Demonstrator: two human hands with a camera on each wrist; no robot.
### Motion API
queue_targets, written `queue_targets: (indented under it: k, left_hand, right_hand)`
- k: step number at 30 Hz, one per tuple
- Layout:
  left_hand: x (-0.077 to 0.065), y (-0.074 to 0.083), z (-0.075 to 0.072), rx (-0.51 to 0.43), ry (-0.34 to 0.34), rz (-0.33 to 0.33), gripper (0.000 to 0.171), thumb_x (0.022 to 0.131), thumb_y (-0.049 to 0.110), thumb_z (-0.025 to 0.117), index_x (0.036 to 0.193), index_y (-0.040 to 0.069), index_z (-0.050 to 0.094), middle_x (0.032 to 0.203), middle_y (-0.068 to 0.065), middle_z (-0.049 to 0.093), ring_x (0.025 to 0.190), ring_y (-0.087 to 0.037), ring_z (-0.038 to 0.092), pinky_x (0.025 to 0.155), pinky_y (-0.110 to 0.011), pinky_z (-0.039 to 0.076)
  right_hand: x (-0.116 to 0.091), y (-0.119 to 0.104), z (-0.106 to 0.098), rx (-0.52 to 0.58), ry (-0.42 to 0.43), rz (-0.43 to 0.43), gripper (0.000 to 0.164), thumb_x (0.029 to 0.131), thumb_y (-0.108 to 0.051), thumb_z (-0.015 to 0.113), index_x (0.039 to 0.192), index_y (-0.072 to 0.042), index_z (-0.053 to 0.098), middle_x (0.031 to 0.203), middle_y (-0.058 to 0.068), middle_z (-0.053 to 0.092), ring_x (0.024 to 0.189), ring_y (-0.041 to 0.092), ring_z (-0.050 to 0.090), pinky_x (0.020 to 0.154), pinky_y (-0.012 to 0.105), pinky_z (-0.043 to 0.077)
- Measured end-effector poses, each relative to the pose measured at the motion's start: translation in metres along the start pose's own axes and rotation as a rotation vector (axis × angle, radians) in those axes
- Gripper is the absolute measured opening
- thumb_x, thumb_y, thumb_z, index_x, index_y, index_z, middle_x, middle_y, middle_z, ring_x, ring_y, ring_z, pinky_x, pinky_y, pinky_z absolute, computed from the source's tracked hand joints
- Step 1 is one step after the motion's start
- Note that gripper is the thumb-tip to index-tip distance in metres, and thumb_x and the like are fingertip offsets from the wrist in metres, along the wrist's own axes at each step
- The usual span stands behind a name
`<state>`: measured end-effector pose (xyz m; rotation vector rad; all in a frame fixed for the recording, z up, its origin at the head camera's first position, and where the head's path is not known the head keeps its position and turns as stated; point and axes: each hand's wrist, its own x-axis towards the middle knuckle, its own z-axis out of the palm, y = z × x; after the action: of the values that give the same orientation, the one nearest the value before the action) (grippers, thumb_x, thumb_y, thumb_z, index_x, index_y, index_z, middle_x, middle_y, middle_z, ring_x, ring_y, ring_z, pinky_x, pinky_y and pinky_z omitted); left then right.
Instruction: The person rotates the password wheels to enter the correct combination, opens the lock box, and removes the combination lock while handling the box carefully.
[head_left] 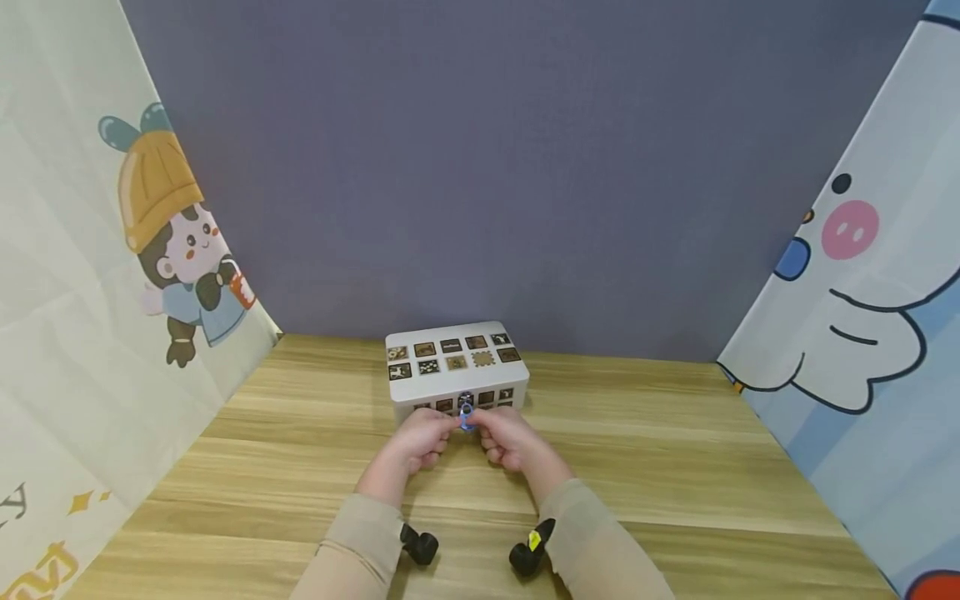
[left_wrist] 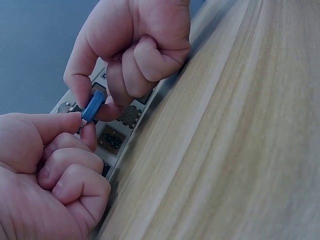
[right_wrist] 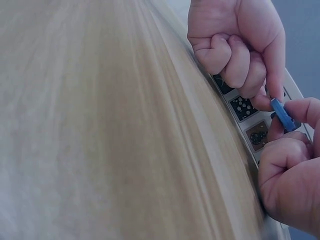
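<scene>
Blue lock point(left_wrist: 93, 106) sits at the front clasp point(head_left: 466, 398) of the white box point(head_left: 442, 383). Left hand point(head_left: 423, 435) and right hand point(head_left: 510, 437) pinch it from opposite sides, probably to steady something so small. Can't tell if it's hooked through; too tiny from above.

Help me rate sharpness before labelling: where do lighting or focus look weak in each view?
Head: fairly even light, white box readable, but the blue piece is tiny; left wrist: cool tint, table grain softening toward the right edge; right wrist: table grain blurred at left, washed pale at lower left.
</scene>
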<state>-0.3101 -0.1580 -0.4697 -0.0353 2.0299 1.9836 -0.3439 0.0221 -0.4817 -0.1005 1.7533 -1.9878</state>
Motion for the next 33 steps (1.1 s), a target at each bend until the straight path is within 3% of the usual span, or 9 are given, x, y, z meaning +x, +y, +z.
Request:
queue_targets:
  k: [7, 17, 33]
  left_hand:
    - [0.0014, -0.0018, -0.0015, -0.007, -0.006, 0.006, 0.026, 0.102, 0.016, 0.059, 0.106, -0.01, 0.06, 0.056, 0.008, 0.033, 0.043, -0.005, 0.026, 0.039, -0.018, 0.024]
    - [0.0043, -0.005, -0.0017, -0.001, -0.01, 0.013, 0.025, 0.102, 0.017, 0.059, 0.102, -0.007, 0.06, 0.056, 0.008, 0.033, 0.043, -0.004, 0.026, 0.039, -0.018, 0.024]
    - [0.0062, -0.0058, -0.0031, 0.006, -0.002, 0.017, 0.026, 0.101, 0.019, 0.061, 0.102, -0.007, 0.061, 0.056, 0.008, 0.033, 0.043, -0.005, 0.026, 0.039, -0.019, 0.024]
  right_hand:
    - [0.0026, 0.0025, 0.0015, -0.034, 0.014, -0.004, 0.015, 0.082, -0.016, 0.07, 0.074, -0.009, 0.059, 0.052, -0.009, 0.029, 0.043, 0.005, 0.024, 0.037, 0.019, 0.021]
    - [0.0024, 0.0023, 0.0025, -0.049, 0.019, 0.014, 0.021, 0.082, -0.018, 0.069, 0.072, -0.01, 0.052, 0.052, -0.009, 0.028, 0.042, 0.005, 0.023, 0.037, 0.02, 0.019]
    - [0.0036, 0.0025, 0.0034, -0.069, 0.016, -0.013, 0.021, 0.083, -0.019, 0.067, 0.071, -0.011, 0.053, 0.051, -0.009, 0.028, 0.042, 0.005, 0.024, 0.037, 0.02, 0.021]
